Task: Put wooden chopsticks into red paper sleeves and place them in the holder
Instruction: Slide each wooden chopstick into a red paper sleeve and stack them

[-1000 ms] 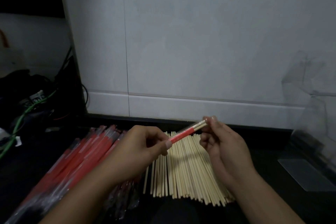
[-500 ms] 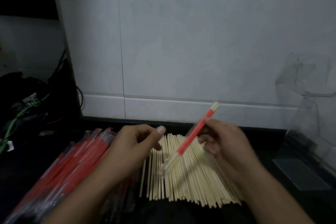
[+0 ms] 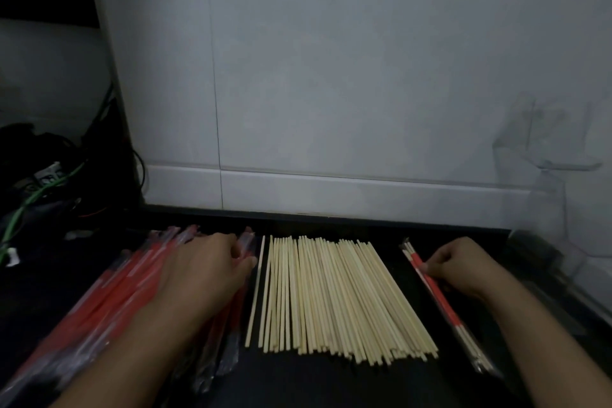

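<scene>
A wide row of bare wooden chopsticks [image 3: 334,298] lies on the dark counter in front of me. To its left is a heap of red paper sleeves in clear wrap [image 3: 122,288]. My left hand [image 3: 205,272] rests on that heap, its fingertips near the far end of the rightmost sleeve. To the right of the row lies one sleeved pair of chopsticks [image 3: 443,305]. My right hand [image 3: 463,268] has its curled fingers on the pair's upper part. A clear plastic holder [image 3: 546,169] stands faintly visible at the right, against the wall.
A white tiled wall [image 3: 331,76] rises right behind the counter. Black and green cables [image 3: 36,189] and dark clutter fill the far left. The counter's right side ends at a white ledge [image 3: 592,278].
My right hand carried the sleeved pair from mid-air down to the counter, right of the row. My left hand let go of it and dropped onto the sleeve heap.
</scene>
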`<state>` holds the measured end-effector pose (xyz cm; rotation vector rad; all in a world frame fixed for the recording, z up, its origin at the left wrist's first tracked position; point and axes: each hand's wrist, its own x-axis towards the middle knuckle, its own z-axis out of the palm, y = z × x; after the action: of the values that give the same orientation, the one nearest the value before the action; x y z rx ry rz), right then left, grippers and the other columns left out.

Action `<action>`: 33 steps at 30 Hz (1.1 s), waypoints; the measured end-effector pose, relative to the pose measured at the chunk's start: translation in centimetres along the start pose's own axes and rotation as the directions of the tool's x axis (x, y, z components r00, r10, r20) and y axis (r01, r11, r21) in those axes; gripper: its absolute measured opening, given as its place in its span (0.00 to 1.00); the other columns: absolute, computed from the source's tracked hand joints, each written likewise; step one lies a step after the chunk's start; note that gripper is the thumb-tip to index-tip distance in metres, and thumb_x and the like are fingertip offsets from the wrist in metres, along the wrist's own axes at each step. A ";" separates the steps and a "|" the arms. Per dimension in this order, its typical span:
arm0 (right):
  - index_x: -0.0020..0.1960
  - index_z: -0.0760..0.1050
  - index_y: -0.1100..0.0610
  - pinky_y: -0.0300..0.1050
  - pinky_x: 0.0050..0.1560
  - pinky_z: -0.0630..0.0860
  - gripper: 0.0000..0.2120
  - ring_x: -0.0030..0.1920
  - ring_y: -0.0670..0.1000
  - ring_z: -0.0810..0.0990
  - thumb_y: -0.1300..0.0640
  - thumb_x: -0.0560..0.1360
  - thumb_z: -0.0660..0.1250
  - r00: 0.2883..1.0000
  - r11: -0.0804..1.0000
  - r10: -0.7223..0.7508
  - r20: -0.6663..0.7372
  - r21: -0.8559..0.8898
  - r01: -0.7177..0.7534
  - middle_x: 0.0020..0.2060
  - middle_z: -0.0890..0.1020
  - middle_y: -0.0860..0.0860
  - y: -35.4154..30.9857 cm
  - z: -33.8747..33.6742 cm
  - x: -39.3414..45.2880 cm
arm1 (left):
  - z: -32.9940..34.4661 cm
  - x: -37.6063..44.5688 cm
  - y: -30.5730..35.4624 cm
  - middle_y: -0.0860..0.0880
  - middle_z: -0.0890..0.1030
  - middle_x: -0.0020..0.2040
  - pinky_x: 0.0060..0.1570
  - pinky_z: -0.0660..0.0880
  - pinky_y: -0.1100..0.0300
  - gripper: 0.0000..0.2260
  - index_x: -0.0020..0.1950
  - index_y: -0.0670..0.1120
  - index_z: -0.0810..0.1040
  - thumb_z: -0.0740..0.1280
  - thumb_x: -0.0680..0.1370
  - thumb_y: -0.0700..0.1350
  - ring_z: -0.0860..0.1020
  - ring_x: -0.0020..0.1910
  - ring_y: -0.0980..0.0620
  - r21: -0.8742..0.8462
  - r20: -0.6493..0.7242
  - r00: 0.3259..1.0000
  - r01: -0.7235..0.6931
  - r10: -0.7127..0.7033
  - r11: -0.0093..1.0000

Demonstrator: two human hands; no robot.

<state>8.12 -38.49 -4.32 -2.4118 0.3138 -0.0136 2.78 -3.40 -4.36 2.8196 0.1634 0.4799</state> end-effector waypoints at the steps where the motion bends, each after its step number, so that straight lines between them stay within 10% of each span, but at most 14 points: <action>1: 0.33 0.82 0.60 0.41 0.35 0.75 0.08 0.30 0.51 0.78 0.62 0.71 0.75 1.000 1.000 -0.008 -0.011 -0.026 0.008 0.28 0.82 0.55 0.0 0.1 0.1 | 0.1 0.0 -0.1 0.56 0.75 0.34 0.31 0.64 0.59 0.11 0.45 0.55 0.79 0.65 0.76 0.61 0.73 0.36 0.57 0.014 0.005 1.000 -0.003 0.003 1.000; 13: 0.44 0.83 0.51 0.43 0.41 0.73 0.06 0.39 0.48 0.79 0.51 0.76 0.68 0.867 0.935 -0.355 -0.350 -0.131 0.330 0.36 0.82 0.46 -3.4 1.4 -3.7 | 0.1 0.6 -0.7 0.53 0.82 0.47 0.36 0.67 0.58 0.10 0.50 0.55 0.79 0.63 0.78 0.59 0.79 0.45 0.52 -0.024 -0.137 0.990 0.012 -0.015 1.000; 20: 0.63 0.74 0.45 0.43 0.53 0.74 0.16 0.53 0.45 0.78 0.41 0.79 0.60 0.819 0.740 -0.558 0.132 -0.368 0.563 0.54 0.80 0.44 -8.9 7.1 -8.8 | 0.3 0.8 -1.4 0.49 0.82 0.48 0.44 0.69 0.55 0.19 0.46 0.51 0.80 0.58 0.78 0.63 0.80 0.48 0.47 0.110 -0.122 0.992 0.043 -0.029 0.993; 33: 0.67 0.73 0.50 0.40 0.50 0.75 0.17 0.51 0.46 0.78 0.54 0.80 0.58 0.817 0.762 -0.527 0.237 -0.295 0.577 0.55 0.79 0.47 -8.4 8.8 -8.2 | -0.7 0.7 -0.8 0.56 0.80 0.35 0.40 0.75 0.57 0.08 0.38 0.53 0.78 0.69 0.75 0.54 0.79 0.37 0.56 -0.302 -0.077 0.990 0.091 -0.119 0.949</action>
<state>2.86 -24.85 -4.99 -2.7600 -0.5246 -0.0584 3.18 -2.35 -3.72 2.4814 0.2380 0.5626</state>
